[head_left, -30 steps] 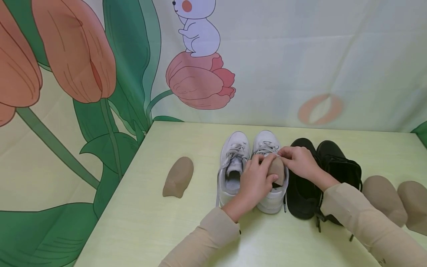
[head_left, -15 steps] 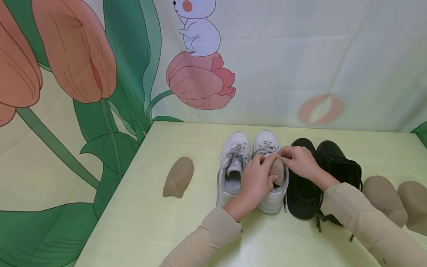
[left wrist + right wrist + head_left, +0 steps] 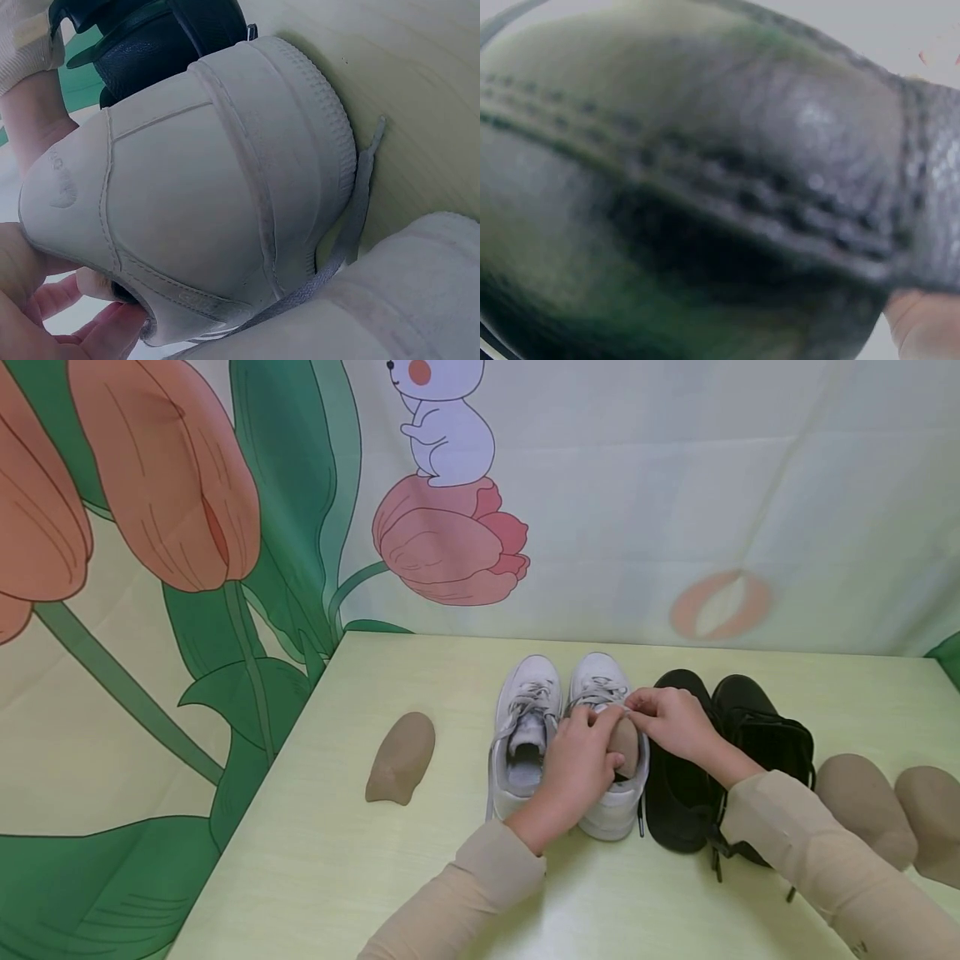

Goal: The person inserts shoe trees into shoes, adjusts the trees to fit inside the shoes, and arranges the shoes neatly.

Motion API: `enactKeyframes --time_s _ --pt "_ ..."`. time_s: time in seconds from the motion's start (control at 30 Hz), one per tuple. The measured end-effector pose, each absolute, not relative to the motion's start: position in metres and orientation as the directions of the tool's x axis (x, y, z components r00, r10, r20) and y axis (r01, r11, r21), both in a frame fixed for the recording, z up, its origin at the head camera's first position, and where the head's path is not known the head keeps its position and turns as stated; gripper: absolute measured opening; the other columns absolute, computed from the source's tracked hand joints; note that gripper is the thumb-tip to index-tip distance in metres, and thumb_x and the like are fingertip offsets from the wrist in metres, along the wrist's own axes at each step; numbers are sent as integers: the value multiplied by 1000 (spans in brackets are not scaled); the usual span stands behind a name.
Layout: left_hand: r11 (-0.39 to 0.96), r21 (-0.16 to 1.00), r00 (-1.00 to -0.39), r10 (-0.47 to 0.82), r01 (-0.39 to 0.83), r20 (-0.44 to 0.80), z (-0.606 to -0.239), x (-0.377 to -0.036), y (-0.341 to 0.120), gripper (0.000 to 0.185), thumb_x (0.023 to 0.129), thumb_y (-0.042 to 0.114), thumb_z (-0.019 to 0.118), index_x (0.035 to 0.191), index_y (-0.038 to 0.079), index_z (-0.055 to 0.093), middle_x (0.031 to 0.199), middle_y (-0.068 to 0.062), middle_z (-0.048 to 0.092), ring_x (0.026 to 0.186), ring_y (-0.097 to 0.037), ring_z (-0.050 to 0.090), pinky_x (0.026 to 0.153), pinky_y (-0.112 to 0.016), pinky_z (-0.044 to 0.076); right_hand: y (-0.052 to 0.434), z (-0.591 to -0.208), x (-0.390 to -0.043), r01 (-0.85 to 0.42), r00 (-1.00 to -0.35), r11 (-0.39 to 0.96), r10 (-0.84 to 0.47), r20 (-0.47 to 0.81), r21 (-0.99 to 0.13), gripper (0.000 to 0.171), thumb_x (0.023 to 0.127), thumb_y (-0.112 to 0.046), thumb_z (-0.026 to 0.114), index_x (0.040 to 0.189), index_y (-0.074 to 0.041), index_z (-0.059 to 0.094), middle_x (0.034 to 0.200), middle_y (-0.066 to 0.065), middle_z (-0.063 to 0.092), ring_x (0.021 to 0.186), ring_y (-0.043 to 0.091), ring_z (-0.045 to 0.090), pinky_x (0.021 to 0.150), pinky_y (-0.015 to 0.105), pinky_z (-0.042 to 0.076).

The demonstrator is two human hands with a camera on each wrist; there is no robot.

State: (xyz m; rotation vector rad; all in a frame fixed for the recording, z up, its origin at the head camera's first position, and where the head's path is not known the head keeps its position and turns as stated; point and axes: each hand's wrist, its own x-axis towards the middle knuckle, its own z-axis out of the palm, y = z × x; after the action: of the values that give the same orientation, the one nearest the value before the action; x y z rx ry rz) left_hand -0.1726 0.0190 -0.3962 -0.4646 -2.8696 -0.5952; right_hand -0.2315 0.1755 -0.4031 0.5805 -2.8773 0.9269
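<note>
Shoe insert [image 3: 625,745], tan, seated in the mouth of the right-hand white sneaker [image 3: 611,806], rounded heel end poking up above the collar. Nearest of all, two beige sleeves coming in from the bottom edge. Left hand [image 3: 576,770] curled over the sneaker's opening, fingers wrapped onto the near side of the insert, thumb hidden. Right hand [image 3: 673,723] reaching across from the black pair, fingertips pinched at the top of the insert right by the laces [image 3: 600,695]. Up close in the left wrist view: the sneaker's pale heel counter [image 3: 202,202] and ribbed sole edge, a grey lace trailing down onto the table, fingers tucked under the collar. Right wrist view filled by blurred black stitched leather [image 3: 727,202], nothing sharper to report.

Alongside, the other white sneaker [image 3: 525,735] touching its partner, opening bare. To the right, a pair of black shoes [image 3: 757,727] just beside the white ones, partly under the right forearm. Further right, two more tan inserts [image 3: 862,806] near the table edge; off to the left, a single one [image 3: 402,757] lying well apart. All on a pale yellow-green table [image 3: 315,860]. Beyond, a backdrop [image 3: 225,527] of tulips and a cartoon rabbit.
</note>
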Motion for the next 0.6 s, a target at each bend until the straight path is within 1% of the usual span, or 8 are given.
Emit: enactKeyframes --time_s 0.33,0.47,0.6 --pt "886 293 -923 292 359 249 -395 -174 20 52 77 30 67 124 28 44 99 -2 51 78 -17 58 66 -30 48 176 -403 -233 -364 -929 745 -332 163 -558 12 84 -15 58 85 -6 66 76 8 67 62 15 56 54 25 42" --pt "887 286 -922 298 364 248 -394 -174 21 52 77 31 67 124 27 44 98 -3 51 74 -18 59 63 -30 48 177 -403 -233 -360 -931 747 -331 157 -559 12 84 -16 58 85 -7 66 76 8 67 63 15 57 54 25 42" --pt "886 295 -927 299 358 229 -393 -176 21 52 77 31 67 123 27 45 98 -3 51 75 -18 58 62 -28 48 177 -402 -233 -361 -930 748 -335 152 -557 13 84 -16 57 86 -7 66 77 9 67 63 15 57 54 25 42"
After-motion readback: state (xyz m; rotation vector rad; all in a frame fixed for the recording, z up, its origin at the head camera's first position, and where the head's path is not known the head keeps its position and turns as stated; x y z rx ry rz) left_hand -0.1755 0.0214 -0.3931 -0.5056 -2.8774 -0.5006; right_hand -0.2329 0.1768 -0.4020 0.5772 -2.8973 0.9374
